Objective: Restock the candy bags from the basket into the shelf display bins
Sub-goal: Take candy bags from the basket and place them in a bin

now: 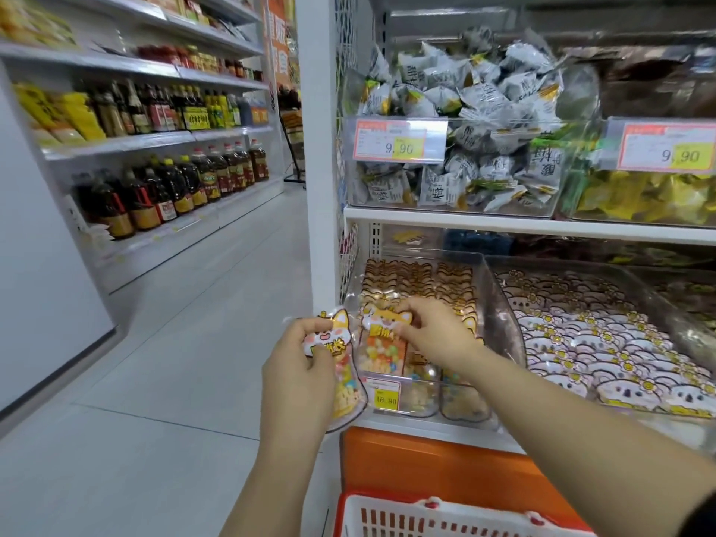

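Observation:
My left hand [300, 362] grips a fox-shaped candy bag [345, 381] just left of the shelf post, in front of the lower shelf. My right hand [430, 329] pinches the top of a second fox candy bag [381, 344] at the front of the clear display bin [490, 281], which holds rows of the same bags. The red-and-white basket [445, 517] sits below my arms at the bottom edge, its contents hidden.
A neighbouring clear bin [581, 335] of koala-faced bags lies to the right. Above, bins of grey-white snack packs [457, 141] and yellow packs [643, 195] carry 9.90 tags. An orange shelf base [426, 467] stands under the bins. An aisle of oil bottles [174, 188] runs left.

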